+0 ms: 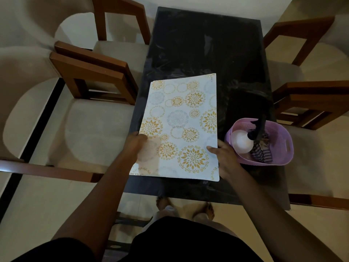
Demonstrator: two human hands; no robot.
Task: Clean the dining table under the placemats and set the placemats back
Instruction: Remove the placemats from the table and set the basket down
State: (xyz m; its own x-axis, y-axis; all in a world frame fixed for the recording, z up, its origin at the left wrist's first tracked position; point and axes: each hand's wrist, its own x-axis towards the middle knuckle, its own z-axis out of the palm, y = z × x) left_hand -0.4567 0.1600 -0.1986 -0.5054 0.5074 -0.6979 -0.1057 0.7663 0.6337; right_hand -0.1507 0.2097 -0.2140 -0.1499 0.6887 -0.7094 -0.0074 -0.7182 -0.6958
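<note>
Placemat (pixel 181 125) at frame centre; I see left hand (pixel 136 146) and right hand (pixel 224 159) grasping its opposite edges over dark table (pixel 204 44).

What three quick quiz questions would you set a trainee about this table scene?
1. True or false: only one hand holds the placemat.
2. Where does the purple basket stand? A on a chair; B on the table, right of the placemat; C on the floor.
3. What striped thing lies beside the white bottle in the basket?
Key: 1 false, the left hand and the right hand each grip a side edge. 2 B. 3 a cloth.
</note>
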